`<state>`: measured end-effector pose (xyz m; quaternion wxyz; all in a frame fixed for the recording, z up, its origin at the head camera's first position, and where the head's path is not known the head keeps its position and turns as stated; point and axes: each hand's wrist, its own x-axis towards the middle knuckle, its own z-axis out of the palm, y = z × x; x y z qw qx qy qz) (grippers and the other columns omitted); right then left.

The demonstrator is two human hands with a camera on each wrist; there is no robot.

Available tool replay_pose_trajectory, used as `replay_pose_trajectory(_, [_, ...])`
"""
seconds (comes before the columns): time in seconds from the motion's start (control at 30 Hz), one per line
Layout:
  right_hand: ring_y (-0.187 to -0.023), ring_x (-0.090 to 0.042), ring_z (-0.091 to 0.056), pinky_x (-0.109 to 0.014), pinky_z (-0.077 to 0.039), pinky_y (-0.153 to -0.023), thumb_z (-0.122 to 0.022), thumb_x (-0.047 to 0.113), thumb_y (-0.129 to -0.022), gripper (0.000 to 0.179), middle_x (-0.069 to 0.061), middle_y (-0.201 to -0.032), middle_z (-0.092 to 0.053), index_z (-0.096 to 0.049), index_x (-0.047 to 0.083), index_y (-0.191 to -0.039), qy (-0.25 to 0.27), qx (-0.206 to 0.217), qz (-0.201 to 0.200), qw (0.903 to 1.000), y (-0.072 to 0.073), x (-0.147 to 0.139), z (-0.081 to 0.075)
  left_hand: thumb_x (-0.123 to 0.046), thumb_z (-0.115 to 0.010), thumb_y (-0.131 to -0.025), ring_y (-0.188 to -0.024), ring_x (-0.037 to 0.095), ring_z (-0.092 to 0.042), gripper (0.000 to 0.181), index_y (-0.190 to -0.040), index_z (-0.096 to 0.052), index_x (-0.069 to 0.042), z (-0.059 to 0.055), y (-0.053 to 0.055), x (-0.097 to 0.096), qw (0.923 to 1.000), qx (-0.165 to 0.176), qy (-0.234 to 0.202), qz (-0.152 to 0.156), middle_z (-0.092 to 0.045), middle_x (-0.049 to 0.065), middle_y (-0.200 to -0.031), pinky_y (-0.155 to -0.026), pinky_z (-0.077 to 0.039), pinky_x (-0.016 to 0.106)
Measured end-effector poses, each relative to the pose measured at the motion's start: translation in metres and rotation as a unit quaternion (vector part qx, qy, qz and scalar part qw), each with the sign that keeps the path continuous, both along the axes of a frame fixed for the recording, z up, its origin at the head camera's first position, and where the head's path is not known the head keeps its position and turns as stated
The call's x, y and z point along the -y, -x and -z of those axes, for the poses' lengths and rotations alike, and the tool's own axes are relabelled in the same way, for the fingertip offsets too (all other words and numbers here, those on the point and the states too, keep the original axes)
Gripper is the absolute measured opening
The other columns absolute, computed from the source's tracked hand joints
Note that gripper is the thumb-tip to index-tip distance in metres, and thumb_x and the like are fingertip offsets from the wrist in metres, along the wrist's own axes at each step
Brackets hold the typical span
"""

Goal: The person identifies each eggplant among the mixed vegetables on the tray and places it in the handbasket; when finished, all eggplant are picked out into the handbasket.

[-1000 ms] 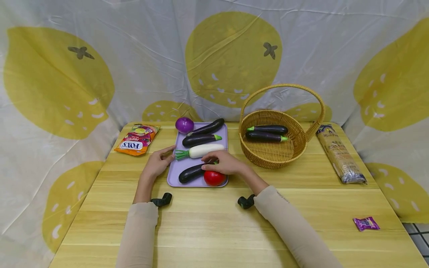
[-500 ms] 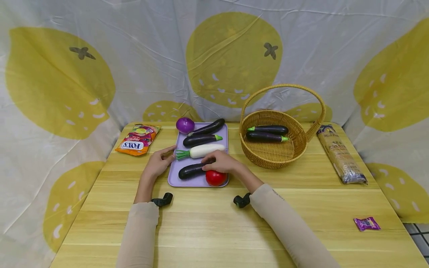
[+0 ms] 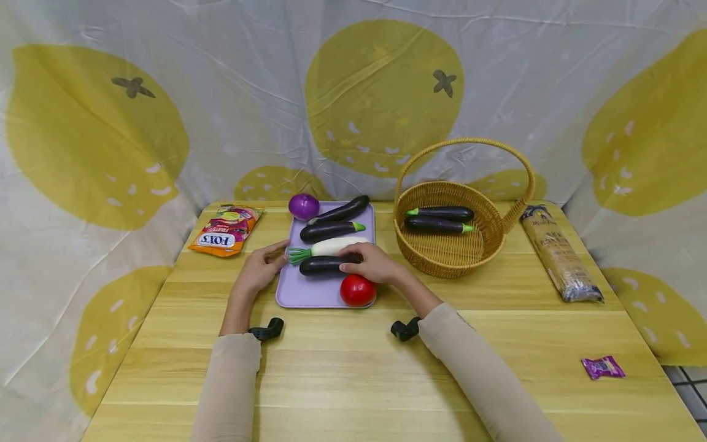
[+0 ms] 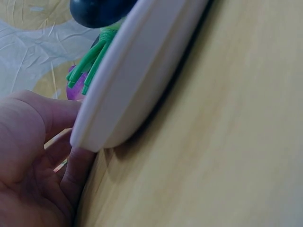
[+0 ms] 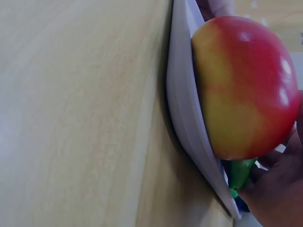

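Note:
My right hand (image 3: 372,263) holds a dark purple eggplant (image 3: 320,266) by its right end, just in front of a white radish (image 3: 330,247) with green stalks. The covered end of that eggplant is partly hidden by the fingers. A red and yellow rounded fruit (image 5: 246,90) sits below the palm, at the front right corner of the lilac tray (image 3: 304,298). At the tray's left side, my left hand (image 3: 261,268) pinches the rim between thumb and fingers. Two more eggplants (image 3: 332,231) lie on the back half, with a purple onion-like ball (image 3: 304,207) at the back left corner.
A wicker basket (image 3: 420,255) with a tall handle stands right of the tray, two eggplants (image 3: 439,224) inside. A FOX'S candy bag (image 3: 226,232) lies at left. On the right are a long plastic-wrapped pack (image 3: 560,255) and a small purple wrapped candy (image 3: 603,368).
The right hand has moved the front eggplant away from the tray's front edge, up beside the radish and straighter. The red fruit now shows fully. The left hand stays at the rim.

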<state>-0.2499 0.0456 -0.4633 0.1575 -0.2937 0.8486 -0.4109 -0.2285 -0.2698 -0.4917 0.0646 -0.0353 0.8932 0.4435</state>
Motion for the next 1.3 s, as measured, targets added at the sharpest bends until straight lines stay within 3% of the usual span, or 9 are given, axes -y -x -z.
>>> replay_pose_trajectory(0.33, [-0.129, -0.028, -0.055, -0.045, -0.040, -0.117, -0.064, 0.024, -0.101, 0.037, -0.010, -0.136, -0.064, -0.064, 0.010, -0.135, 0.009, 0.011, 0.023, 0.9996, -0.008, -0.021, -0.019, -0.030, -0.061, -0.103, -0.062, 0.014, -0.044, 0.047, -0.150, -0.055, -0.032, 0.000, -0.001, 0.001, 1.0000, 0.002, 0.002, 0.003, -0.062, 0.012, -0.109, -0.057, -0.039, 0.025])
replay_pose_trajectory(0.57, [-0.128, -0.028, -0.056, -0.047, -0.041, -0.116, -0.066, 0.026, -0.100, 0.038, -0.010, -0.137, -0.064, -0.064, 0.011, -0.136, 0.020, -0.010, 0.038, 0.9990, -0.013, -0.046, -0.031, -0.031, -0.061, -0.104, -0.063, 0.016, -0.047, 0.048, -0.151, -0.054, -0.031, -0.002, -0.003, 0.001, 0.9999, 0.002, 0.009, 0.004, -0.055, 0.011, -0.093, -0.056, -0.040, 0.025])
replay_pose_trajectory(0.87, [-0.124, -0.029, -0.057, -0.048, -0.043, -0.111, -0.068, 0.026, -0.100, 0.039, -0.010, -0.136, -0.065, -0.065, 0.011, -0.136, 0.043, -0.042, 0.068, 0.9959, -0.022, -0.082, -0.043, -0.030, -0.061, -0.103, -0.061, 0.016, -0.046, 0.047, -0.150, -0.055, -0.029, -0.001, -0.002, -0.001, 0.9998, -0.007, 0.016, 0.010, -0.052, 0.010, -0.087, -0.056, -0.040, 0.026])
replay_pose_trajectory(1.03, [-0.115, -0.028, -0.061, -0.045, -0.047, -0.099, -0.067, 0.029, -0.101, 0.039, -0.010, -0.133, -0.065, -0.063, 0.014, -0.137, 0.051, -0.035, 0.089, 0.9941, -0.026, -0.102, -0.050, -0.029, -0.060, -0.104, -0.068, 0.019, -0.047, 0.048, -0.151, -0.054, -0.029, -0.002, 0.000, -0.002, 0.9996, -0.009, 0.020, 0.016, -0.060, 0.013, -0.107, -0.060, -0.041, 0.026])
replay_pose_trajectory(1.17, [-0.118, -0.028, -0.061, -0.046, -0.047, -0.100, -0.067, 0.032, -0.101, 0.041, -0.009, -0.134, -0.064, -0.062, 0.015, -0.138, 0.055, -0.039, 0.104, 0.9923, -0.028, -0.116, -0.056, -0.028, -0.059, -0.104, -0.075, 0.023, -0.047, 0.048, -0.152, -0.054, -0.027, -0.004, 0.000, -0.002, 0.9994, -0.015, 0.024, 0.021, -0.060, 0.015, -0.124, -0.066, -0.042, 0.028])
replay_pose_trajectory(1.3, [-0.118, -0.030, -0.061, -0.048, -0.047, -0.100, -0.067, 0.034, -0.101, 0.042, -0.010, -0.134, -0.064, -0.061, 0.016, -0.139, 0.054, -0.037, 0.121, 0.9905, -0.028, -0.131, -0.060, -0.028, -0.059, -0.104, -0.081, 0.025, -0.046, 0.048, -0.152, -0.054, -0.025, -0.003, 0.000, -0.002, 0.9992, -0.018, 0.026, 0.024, -0.058, 0.014, -0.131, -0.069, -0.041, 0.030])
